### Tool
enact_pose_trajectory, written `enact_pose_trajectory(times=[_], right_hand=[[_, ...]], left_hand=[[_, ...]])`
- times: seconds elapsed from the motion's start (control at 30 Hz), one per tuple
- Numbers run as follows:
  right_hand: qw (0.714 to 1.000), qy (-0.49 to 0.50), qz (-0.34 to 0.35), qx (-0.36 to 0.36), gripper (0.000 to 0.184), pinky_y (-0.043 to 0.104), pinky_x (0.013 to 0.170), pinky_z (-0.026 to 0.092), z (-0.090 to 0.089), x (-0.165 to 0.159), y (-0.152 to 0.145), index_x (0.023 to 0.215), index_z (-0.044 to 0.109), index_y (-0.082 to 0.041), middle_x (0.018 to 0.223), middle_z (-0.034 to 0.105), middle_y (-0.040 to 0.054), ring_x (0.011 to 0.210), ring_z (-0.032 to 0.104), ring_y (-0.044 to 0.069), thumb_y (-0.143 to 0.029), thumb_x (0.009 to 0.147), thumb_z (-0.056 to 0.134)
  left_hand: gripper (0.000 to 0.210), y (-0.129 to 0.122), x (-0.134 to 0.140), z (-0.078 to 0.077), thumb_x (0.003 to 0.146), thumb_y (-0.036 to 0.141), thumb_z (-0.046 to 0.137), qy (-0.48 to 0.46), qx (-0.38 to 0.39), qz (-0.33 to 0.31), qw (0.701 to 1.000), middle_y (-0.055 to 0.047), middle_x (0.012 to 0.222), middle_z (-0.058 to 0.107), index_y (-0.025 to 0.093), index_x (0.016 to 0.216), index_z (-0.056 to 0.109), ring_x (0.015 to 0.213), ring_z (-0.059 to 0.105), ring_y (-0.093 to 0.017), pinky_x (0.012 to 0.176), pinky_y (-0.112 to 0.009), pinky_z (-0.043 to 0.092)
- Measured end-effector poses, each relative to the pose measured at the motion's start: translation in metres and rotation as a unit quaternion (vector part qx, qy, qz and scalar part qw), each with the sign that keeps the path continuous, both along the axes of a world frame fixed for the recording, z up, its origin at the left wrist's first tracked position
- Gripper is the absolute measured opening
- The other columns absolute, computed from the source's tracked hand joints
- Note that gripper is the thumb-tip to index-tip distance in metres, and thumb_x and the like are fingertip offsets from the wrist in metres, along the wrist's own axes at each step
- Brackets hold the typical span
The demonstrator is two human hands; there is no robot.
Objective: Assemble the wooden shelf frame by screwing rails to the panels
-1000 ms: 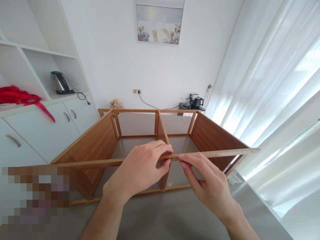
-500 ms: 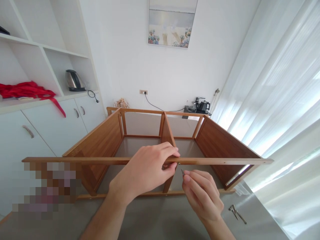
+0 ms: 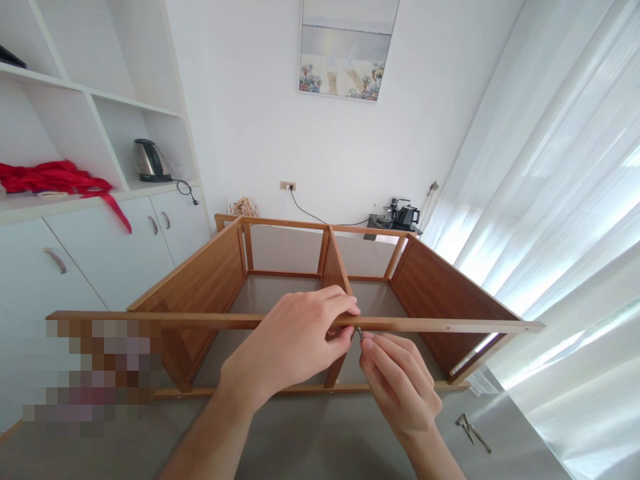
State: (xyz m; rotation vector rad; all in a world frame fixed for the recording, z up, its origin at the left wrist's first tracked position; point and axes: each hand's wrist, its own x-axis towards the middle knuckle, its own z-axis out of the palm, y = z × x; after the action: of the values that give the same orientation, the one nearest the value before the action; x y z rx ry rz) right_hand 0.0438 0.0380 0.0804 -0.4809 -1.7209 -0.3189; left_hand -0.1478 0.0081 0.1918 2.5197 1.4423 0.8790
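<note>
A wooden shelf frame lies on its side, its near rail crossing in front of me. My left hand is closed around this rail where the middle divider meets it, thumb below and fingers over the top. Just right of that thumb, a small metal bolt end shows at the rail. My right hand pinches a thin metal rod between thumb and forefinger, its tip at the bolt end. Most of the rod is hidden by the fingers, so I cannot make out its exact kind.
Several metal fasteners or tools lie on the grey table at right. White cabinets with a kettle and red cloth stand left. Curtains hang at right. A black coffee maker is behind the frame.
My right hand has moved slightly up and left, bringing the metal rod to the bolt end. My left hand keeps its hold on the rail.
</note>
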Motion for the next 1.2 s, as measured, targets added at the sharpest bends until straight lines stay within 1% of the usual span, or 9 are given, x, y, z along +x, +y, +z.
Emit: enact_pose_trajectory(times=[0.37,0.5,0.63,0.77,0.87,0.97,1.03,1.13,1.2], right_hand=[[1.000,-0.007,-0.006,-0.001,0.052,0.032,0.068,0.064,-0.002,0.000,-0.001,0.127,0.065,-0.024,0.100,0.074,0.0058,0.089,0.072,0.022,-0.002,0.080,0.072],[1.000,-0.022,-0.002,0.004,0.057,0.033,0.069,0.063,0.000,0.001,-0.003,0.129,0.064,-0.022,0.102,0.074,0.0076,0.091,0.071,0.023,0.001,0.077,0.073],[1.000,-0.030,0.002,0.003,0.060,0.034,0.068,0.062,0.002,0.001,-0.004,0.129,0.064,-0.021,0.103,0.073,0.0087,0.092,0.070,0.023,0.004,0.075,0.074],[0.999,-0.032,0.003,0.007,0.060,0.034,0.070,0.062,0.005,0.002,-0.003,0.129,0.064,-0.020,0.104,0.073,0.0088,0.093,0.070,0.023,0.004,0.075,0.074],[0.999,-0.044,0.000,0.002,0.056,0.034,0.071,0.061,0.010,0.003,-0.004,0.127,0.065,-0.021,0.102,0.073,0.0073,0.092,0.069,0.022,0.003,0.077,0.073],[0.997,-0.070,-0.006,-0.014,0.047,0.033,0.074,0.060,0.022,0.005,-0.008,0.120,0.068,-0.019,0.098,0.073,0.0066,0.090,0.069,0.020,0.002,0.078,0.071],[0.995,-0.094,0.001,-0.026,0.043,0.034,0.077,0.059,0.031,0.008,-0.011,0.118,0.068,-0.016,0.098,0.073,0.0081,0.092,0.068,0.021,0.002,0.079,0.071],[0.988,-0.147,0.023,-0.048,0.042,0.036,0.080,0.057,0.040,0.015,-0.013,0.117,0.066,-0.014,0.102,0.071,0.0100,0.095,0.066,0.022,0.003,0.079,0.070],[0.983,-0.173,0.030,-0.058,0.042,0.037,0.079,0.056,0.041,0.018,-0.013,0.117,0.066,-0.014,0.103,0.070,0.0102,0.094,0.065,0.022,0.003,0.079,0.070]], left_hand=[[0.022,-0.001,0.001,0.002,0.091,0.021,0.057,0.008,0.004,0.004,1.000,0.003,0.107,0.071,0.029,0.109,0.065,0.089,0.068,-0.017,0.078,-0.028,0.051],[0.022,0.000,0.001,0.002,0.091,0.021,0.057,0.005,0.000,0.003,1.000,0.004,0.108,0.071,0.029,0.110,0.065,0.091,0.068,-0.017,0.080,-0.028,0.051],[0.022,-0.001,0.000,0.001,0.091,0.023,0.058,0.000,-0.003,-0.003,1.000,0.003,0.111,0.070,0.029,0.111,0.065,0.096,0.068,-0.018,0.086,-0.029,0.051],[0.021,-0.001,0.000,0.001,0.093,0.023,0.057,-0.002,-0.008,-0.005,1.000,0.003,0.112,0.070,0.028,0.111,0.065,0.097,0.068,-0.018,0.085,-0.028,0.051],[0.021,-0.001,-0.001,0.001,0.094,0.023,0.056,0.000,-0.011,-0.007,1.000,0.003,0.112,0.070,0.029,0.113,0.064,0.097,0.068,-0.017,0.084,-0.028,0.050],[0.020,0.000,-0.001,0.000,0.096,0.025,0.056,0.006,-0.011,-0.011,1.000,0.004,0.112,0.069,0.029,0.113,0.064,0.096,0.067,-0.016,0.085,-0.027,0.049],[0.018,0.001,-0.001,0.001,0.096,0.026,0.056,0.011,-0.007,-0.010,1.000,0.004,0.112,0.068,0.029,0.112,0.064,0.096,0.067,-0.016,0.085,-0.028,0.048],[0.015,0.000,-0.001,0.002,0.096,0.025,0.056,0.019,-0.004,-0.015,1.000,0.006,0.109,0.068,0.030,0.108,0.064,0.092,0.066,-0.015,0.079,-0.027,0.047],[0.015,-0.001,-0.001,0.002,0.097,0.022,0.053,0.026,-0.003,-0.025,0.999,0.007,0.108,0.067,0.031,0.105,0.063,0.090,0.065,-0.014,0.077,-0.026,0.045]])
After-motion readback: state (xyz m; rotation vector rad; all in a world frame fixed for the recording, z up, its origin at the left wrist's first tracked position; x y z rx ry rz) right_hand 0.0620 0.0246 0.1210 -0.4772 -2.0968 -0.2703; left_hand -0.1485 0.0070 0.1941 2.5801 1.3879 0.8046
